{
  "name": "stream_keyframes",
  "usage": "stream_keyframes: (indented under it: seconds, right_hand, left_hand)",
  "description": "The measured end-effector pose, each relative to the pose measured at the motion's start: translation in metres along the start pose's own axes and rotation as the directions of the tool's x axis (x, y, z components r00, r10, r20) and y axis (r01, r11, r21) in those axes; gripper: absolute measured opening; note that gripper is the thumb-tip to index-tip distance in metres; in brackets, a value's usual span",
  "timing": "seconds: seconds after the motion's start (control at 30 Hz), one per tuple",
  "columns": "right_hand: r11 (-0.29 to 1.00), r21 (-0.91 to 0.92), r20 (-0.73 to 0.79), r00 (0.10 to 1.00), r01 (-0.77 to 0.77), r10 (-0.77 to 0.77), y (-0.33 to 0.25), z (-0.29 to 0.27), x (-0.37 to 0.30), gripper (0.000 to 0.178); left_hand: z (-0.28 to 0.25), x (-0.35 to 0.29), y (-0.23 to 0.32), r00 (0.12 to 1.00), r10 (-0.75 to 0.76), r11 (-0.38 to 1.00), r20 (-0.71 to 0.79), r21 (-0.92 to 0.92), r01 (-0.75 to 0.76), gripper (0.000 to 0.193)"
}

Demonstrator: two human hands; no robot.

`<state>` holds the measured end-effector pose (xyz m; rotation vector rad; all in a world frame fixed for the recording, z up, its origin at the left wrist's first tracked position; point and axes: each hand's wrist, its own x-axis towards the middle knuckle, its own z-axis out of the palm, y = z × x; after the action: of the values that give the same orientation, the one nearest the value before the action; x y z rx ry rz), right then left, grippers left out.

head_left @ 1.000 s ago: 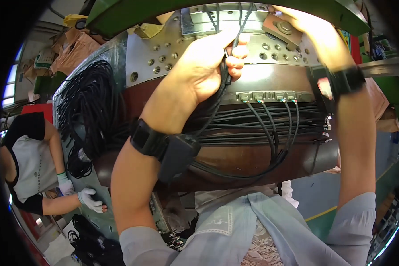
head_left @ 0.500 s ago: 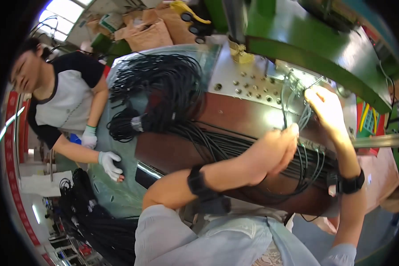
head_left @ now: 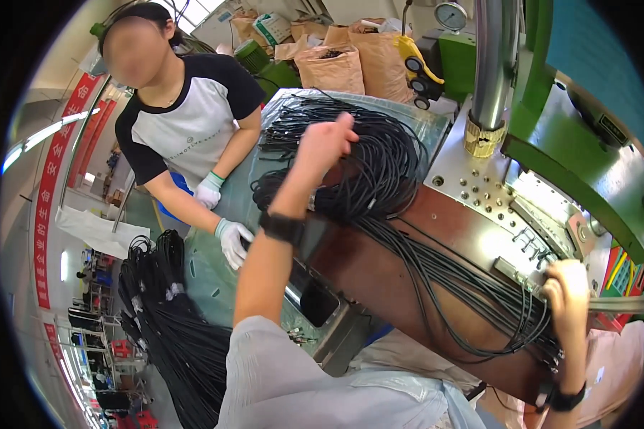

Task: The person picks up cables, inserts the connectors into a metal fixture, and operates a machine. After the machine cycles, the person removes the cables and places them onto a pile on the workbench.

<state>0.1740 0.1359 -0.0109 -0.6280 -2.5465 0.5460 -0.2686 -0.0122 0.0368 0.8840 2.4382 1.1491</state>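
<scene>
Head view: the brown board (head_left: 368,275) slants across the middle, and a run of black cables (head_left: 436,268) lies along it. Past the board's left end, a looped cable pile (head_left: 390,161) rests on the greenish tabletop (head_left: 209,275). The left hand (head_left: 325,149) is over that pile with its fingers partly bent; whether it grips a cable, I cannot tell. Near the board's right end, the right hand (head_left: 568,286) is curled beside a metal strip (head_left: 514,272), hiding the strip's end; its grip cannot be made out either.

Along the board's far edge sits a steel plate (head_left: 472,194) with holes, where a press column (head_left: 495,64) stands in a brass-coloured collar (head_left: 484,139). A green frame (head_left: 587,154) overhangs the plate, crowding the space above the right hand. Left of the board, a co-worker's gloved hand (head_left: 232,244) rests close to the person's left forearm, which covers part of the pile. A dark flat device (head_left: 318,303) lies by the board's near left corner, and a second cable bundle (head_left: 172,322) hangs farther left. Brown sacks (head_left: 330,75) stand well beyond the board.
</scene>
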Motion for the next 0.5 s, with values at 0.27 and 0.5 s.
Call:
stream_keyframes:
  seconds: [0.27, 0.5]
  right_hand:
    - [0.966, 0.206, -0.021, 0.987, -0.154, 0.162, -0.030, 0.010, -0.004, 0.018]
    - [0.700, -0.690, -0.056, 0.977, -0.186, 0.204, 0.063, 0.023, 0.104, 0.028]
  left_hand:
    - [0.164, -0.175, 0.052, 0.377, 0.488, 0.871, 0.788, -0.466, -0.153, 0.044]
    - [0.208, -0.102, 0.134, 0.508, 0.200, 0.507, 0.838, -0.532, 0.678, 0.026]
